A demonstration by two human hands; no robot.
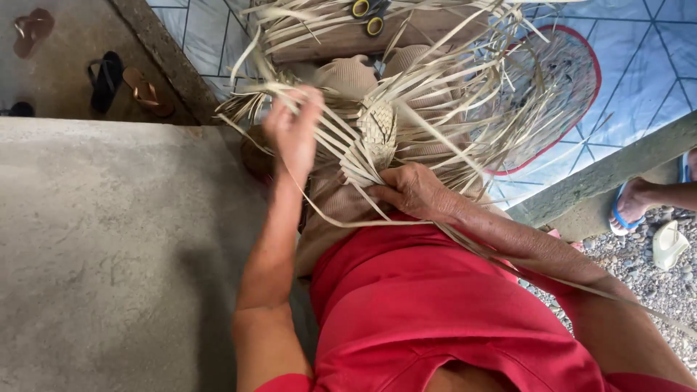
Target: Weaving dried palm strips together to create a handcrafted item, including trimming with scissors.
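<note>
A partly woven piece of pale dried leaf strips (pixel 379 134) rests on my lap, with many loose strips (pixel 465 80) fanning out from it. My left hand (pixel 294 131) is raised at its left side, fingers closed on a bundle of loose strips. My right hand (pixel 412 190) presses on the lower edge of the woven patch, pinching strips there. I wear a red top (pixel 406 305) and tan ribbed trousers (pixel 348 76).
A grey concrete floor (pixel 109 239) lies to my left. Sandals (pixel 123 83) sit at the upper left. A blue patterned mat (pixel 639 65) is ahead. Yellow-handled scissors (pixel 369 16) lie on a wooden board. Another person's foot (pixel 635 203) stands at right on gravel.
</note>
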